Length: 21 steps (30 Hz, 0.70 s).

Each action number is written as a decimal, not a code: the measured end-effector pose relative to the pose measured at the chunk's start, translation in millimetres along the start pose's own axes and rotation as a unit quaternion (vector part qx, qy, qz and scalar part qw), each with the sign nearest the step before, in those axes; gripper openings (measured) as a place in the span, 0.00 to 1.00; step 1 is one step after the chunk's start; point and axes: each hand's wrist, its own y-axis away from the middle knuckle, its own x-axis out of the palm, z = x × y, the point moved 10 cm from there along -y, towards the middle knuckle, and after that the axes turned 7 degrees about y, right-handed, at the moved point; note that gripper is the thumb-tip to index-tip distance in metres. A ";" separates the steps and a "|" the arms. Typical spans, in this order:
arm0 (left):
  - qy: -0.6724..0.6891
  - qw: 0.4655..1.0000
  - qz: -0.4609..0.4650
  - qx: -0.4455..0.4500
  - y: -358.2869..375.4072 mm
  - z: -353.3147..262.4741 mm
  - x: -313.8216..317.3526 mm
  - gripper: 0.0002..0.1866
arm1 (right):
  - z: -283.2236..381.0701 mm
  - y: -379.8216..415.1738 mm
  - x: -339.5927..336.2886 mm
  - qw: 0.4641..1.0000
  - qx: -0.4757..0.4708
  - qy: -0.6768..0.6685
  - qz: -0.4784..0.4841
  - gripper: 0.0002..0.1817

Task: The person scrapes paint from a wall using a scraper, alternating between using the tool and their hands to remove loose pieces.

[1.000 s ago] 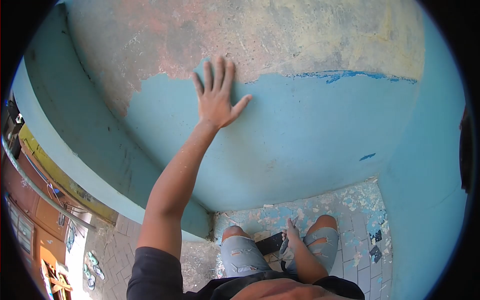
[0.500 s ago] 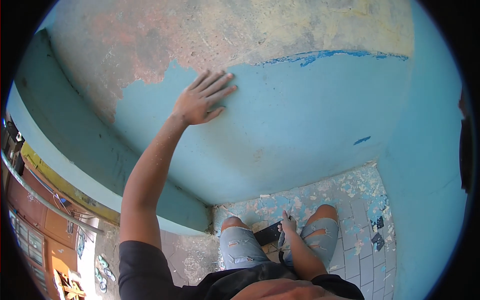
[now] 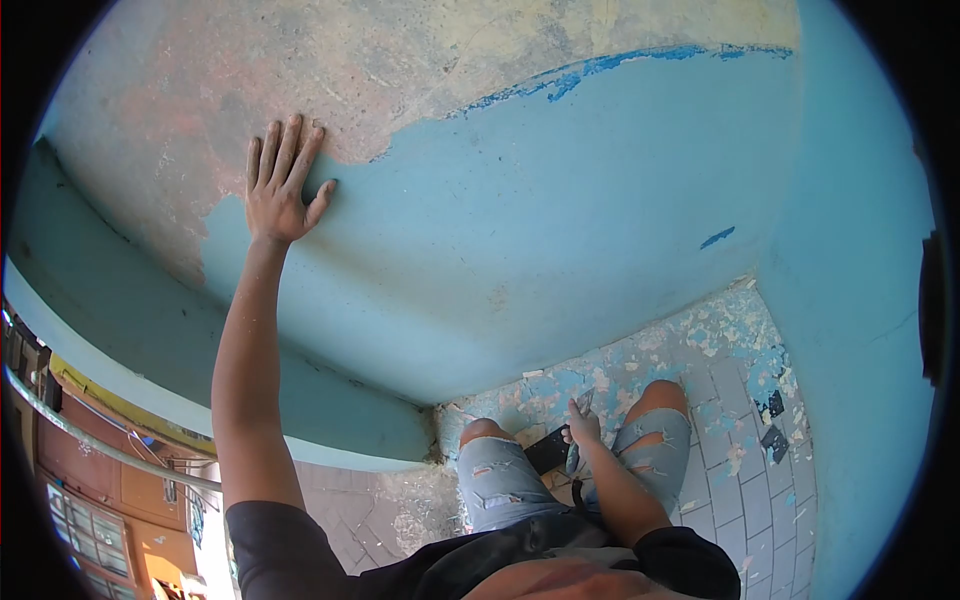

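Note:
My left hand (image 3: 278, 195) lies flat with fingers spread against the wall, over the ragged border between bare plaster (image 3: 330, 70) and light blue paint (image 3: 560, 200). Down by my knees, my right hand (image 3: 582, 428) is closed around a paint scraper (image 3: 572, 460), its blade pointing up toward the wall. A strip of darker blue (image 3: 600, 66) runs along the upper edge of the light paint. Beside my right hand is a flat black object (image 3: 546, 452), partly hidden by my leg.
Paint flakes litter the tiled floor (image 3: 728, 450) along the wall's foot. Two dark scraps (image 3: 774, 442) lie to the right. A blue side wall (image 3: 860, 250) stands at the right, and a curved blue ledge (image 3: 150, 320) runs along the left, with a wooden door (image 3: 110, 460) beyond.
My left hand has moved left along the wall, fingers now pointing more upward. The view has shifted; my right hand still holds the scraper, whose blade now shows more clearly.

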 end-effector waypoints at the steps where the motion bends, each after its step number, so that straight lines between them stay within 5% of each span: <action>1: 0.003 1.000 -0.008 0.000 0.3 0.0 -1.3 0.37 | 1.2 0.1 0.5 1.000 0.003 0.000 0.001 0.31; 21: 0.021 0.999 -0.044 0.006 1.7 -2.2 -6.4 0.36 | 9.8 4.7 0.9 0.999 0.006 0.038 0.015 0.31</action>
